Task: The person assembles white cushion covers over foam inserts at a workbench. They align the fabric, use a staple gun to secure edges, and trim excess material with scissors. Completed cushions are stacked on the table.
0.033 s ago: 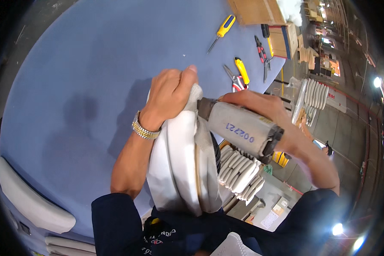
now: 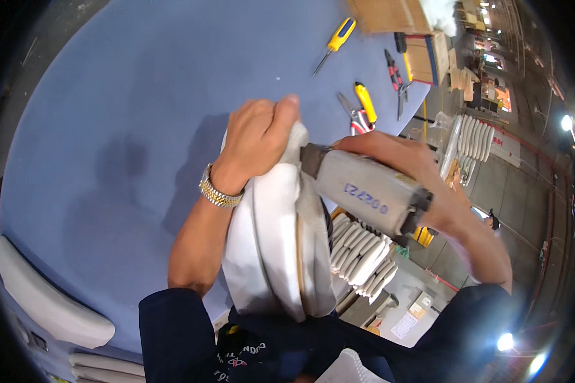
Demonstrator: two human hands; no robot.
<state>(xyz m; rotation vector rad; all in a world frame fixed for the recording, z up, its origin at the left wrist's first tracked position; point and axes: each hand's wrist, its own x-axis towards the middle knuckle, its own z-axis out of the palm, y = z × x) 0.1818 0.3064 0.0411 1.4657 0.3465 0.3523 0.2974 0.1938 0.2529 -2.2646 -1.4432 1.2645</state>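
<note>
A curved cushion [image 2: 268, 236] with white and grey fabric stands on edge against my body. My left hand [image 2: 257, 134] is closed over its top end, holding the grey cloth, with the thumb pointing up. A metal-banded watch [image 2: 218, 188] is on that wrist. In my right hand [image 2: 396, 156] is a worn grey staple gun [image 2: 370, 191], its handle hidden behind its body and my fingers. The gun's dark nose meets the cushion's grey edge just right of my left hand. Whether it presses in or only touches, I cannot tell.
On the blue table [image 2: 140, 83] lie a yellow screwdriver [image 2: 335, 41], a yellow utility knife [image 2: 365, 102], red-handled snips [image 2: 354, 115] and pliers [image 2: 395, 76]. Cardboard boxes [image 2: 390, 16] stand at the far right. A grey curved pad [image 2: 51, 297] lies at left; stacked pads [image 2: 361, 255] sit right.
The view has shifted very slightly, so everything sits a little to the right. Both hands keep their holds on the cushion and the staple gun.
</note>
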